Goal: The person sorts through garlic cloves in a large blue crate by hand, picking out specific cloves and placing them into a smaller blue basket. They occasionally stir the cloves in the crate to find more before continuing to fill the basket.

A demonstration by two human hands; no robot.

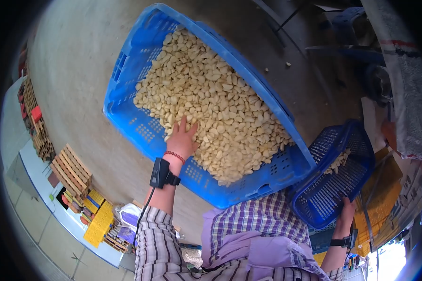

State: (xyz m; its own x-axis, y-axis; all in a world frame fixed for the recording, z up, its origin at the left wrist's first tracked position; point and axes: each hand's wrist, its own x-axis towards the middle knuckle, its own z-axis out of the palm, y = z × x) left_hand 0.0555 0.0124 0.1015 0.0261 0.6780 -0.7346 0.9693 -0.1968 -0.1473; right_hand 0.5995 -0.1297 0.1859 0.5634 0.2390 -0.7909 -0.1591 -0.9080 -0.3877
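My left hand (182, 139) lies on a heap of pale peeled cloves, which look like garlic (215, 98), with its fingers spread and touching them. The heap fills much of a large light-blue plastic crate (140, 126) with perforated walls. On the right, my right hand (346, 213) grips the near rim of a smaller dark-blue basket (314, 199); part of the fingers is hidden behind the rim. This basket is tilted beside the crate's right end, and a few cloves (338, 161) lie inside it.
Grey concrete floor (75, 89) surrounds the crate, with a few stray cloves (288, 64) beyond it. Wooden pallets (70, 171) and yellow crates (100, 225) stand at the left. Sacks (403, 70) and a yellow-orange crate (377, 206) are at the right.
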